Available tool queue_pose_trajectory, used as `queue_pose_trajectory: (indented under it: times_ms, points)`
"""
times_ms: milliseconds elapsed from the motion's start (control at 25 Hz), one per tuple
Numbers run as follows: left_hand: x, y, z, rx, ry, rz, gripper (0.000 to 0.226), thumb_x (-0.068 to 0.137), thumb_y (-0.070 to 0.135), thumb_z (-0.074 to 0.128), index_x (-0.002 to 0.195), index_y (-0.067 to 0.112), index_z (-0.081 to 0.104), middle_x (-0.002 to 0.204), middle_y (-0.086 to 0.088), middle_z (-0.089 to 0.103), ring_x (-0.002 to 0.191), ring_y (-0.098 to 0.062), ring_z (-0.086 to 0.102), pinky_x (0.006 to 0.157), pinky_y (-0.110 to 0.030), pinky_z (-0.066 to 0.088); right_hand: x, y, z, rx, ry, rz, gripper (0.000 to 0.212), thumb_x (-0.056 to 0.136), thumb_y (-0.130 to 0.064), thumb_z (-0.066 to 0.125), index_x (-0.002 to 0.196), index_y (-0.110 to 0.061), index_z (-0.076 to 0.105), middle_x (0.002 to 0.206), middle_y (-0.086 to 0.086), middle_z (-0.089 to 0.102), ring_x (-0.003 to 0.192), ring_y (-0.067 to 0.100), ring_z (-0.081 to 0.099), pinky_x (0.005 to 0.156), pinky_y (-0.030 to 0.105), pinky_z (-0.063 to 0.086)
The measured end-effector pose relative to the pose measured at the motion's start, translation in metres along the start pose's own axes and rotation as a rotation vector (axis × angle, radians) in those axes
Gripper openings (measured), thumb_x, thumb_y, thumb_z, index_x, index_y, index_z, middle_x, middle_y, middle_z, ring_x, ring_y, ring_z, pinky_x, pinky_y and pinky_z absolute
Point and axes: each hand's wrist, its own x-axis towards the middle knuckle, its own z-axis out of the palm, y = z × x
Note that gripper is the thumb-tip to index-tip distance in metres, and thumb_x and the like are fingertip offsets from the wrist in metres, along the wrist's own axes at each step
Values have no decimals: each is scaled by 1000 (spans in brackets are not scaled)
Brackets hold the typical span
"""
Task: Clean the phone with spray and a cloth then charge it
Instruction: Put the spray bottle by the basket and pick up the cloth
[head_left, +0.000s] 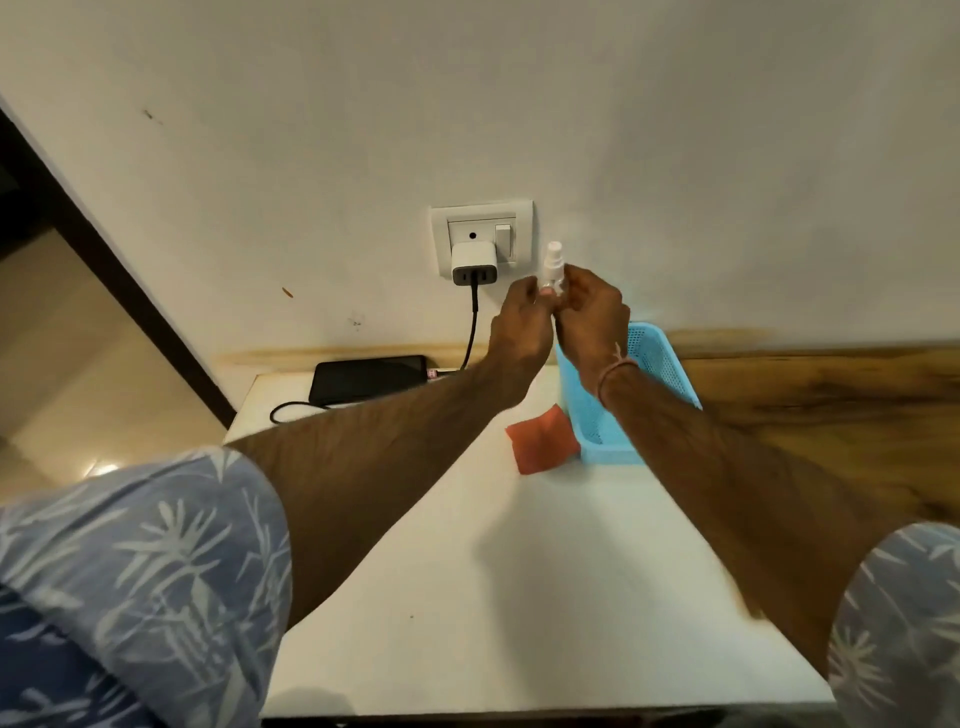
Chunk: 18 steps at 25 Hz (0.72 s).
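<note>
Both hands meet in front of the wall, raised above the far end of the table; the left hand (522, 322) and the right hand (592, 317) pinch a small spray bottle (551, 270) between them, fingers curled round its clear lower body, its white nozzle upright and free above the fingertips; which hand bears the weight I cannot tell. Both forearms reach forward from patterned blue short sleeves; a thread band circles the right wrist. Below the right hand stands a light blue plastic basket (649, 358), rectangular with perforated mesh walls; the arm hides most of its inside, so its contents cannot be told. Just beside the basket's left wall an orange cloth (540, 441) lies flat and folded on the smooth white table (519, 597). At the far left corner the phone (369, 378) lies flat, dark and glossy, its screen up; a black cable (470, 332) runs up to a white charger (471, 265) plugged into the wall socket (480, 239); whether the cable enters the phone is unclear.
</note>
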Motion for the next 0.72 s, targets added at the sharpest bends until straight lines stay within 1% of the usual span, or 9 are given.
queue_pose_trajectory:
  times_ms: [120,240,320,400,440,520,560,640,720]
  points:
    - [17,17,20,73,-52,-44,38,107,28,36,141,12,44,136,-7,55,105,-16,49,88,-29,38,22,1,-16,-15,32,9,42,87,-11,69,127,-16,60,124,2,66,113,24,61,103,44,47]
    - [26,13,34,142,-96,-93,40,108,31,35,141,11,44,136,-9,55,104,-18,51,86,-29,40,29,14,-26,-47,30,39,40,88,-9,68,126,-14,60,122,4,66,111,25,62,102,44,48]
    - [31,3,40,165,-111,-117,41,108,32,34,139,9,47,135,-12,57,107,-22,55,90,-31,44,28,28,-26,-89,27,47,36,89,-9,67,124,-13,61,119,6,67,108,26,63,101,45,49]
    - [35,-8,45,263,-93,-134,43,108,35,33,137,8,51,134,-14,57,114,-27,55,102,-38,44,27,42,-23,-84,14,73,34,89,-9,65,123,-11,61,118,7,67,106,27,63,100,45,50]
    - [38,-13,47,374,-75,-135,44,108,37,32,136,9,52,133,-14,56,118,-30,52,106,-41,41,28,48,-22,-57,2,95,33,89,-8,64,122,-10,61,117,7,67,106,27,63,99,45,50]
    - [42,-23,50,584,-51,-145,47,107,42,28,135,13,53,134,-13,50,123,-31,43,107,-45,34,30,60,-19,-24,-21,142,32,89,-4,62,121,-8,60,115,10,67,106,29,63,98,45,50]
    - [43,-28,51,629,-52,-152,48,106,44,28,135,15,53,135,-13,47,124,-31,39,106,-46,32,30,65,-17,-14,-34,161,32,88,-2,61,120,-7,60,114,12,67,107,30,62,99,46,49]
    - [44,-38,52,637,-58,-160,48,105,47,28,135,19,52,136,-11,41,125,-31,35,105,-47,31,29,74,-15,-3,-58,162,33,87,5,59,119,-5,59,115,13,66,109,31,61,100,47,48]
    - [44,-48,51,631,-64,-146,47,105,49,27,136,23,51,137,-9,38,127,-30,32,105,-48,30,28,78,-14,-51,-62,133,36,87,5,61,121,-7,58,118,11,65,110,29,60,102,47,47]
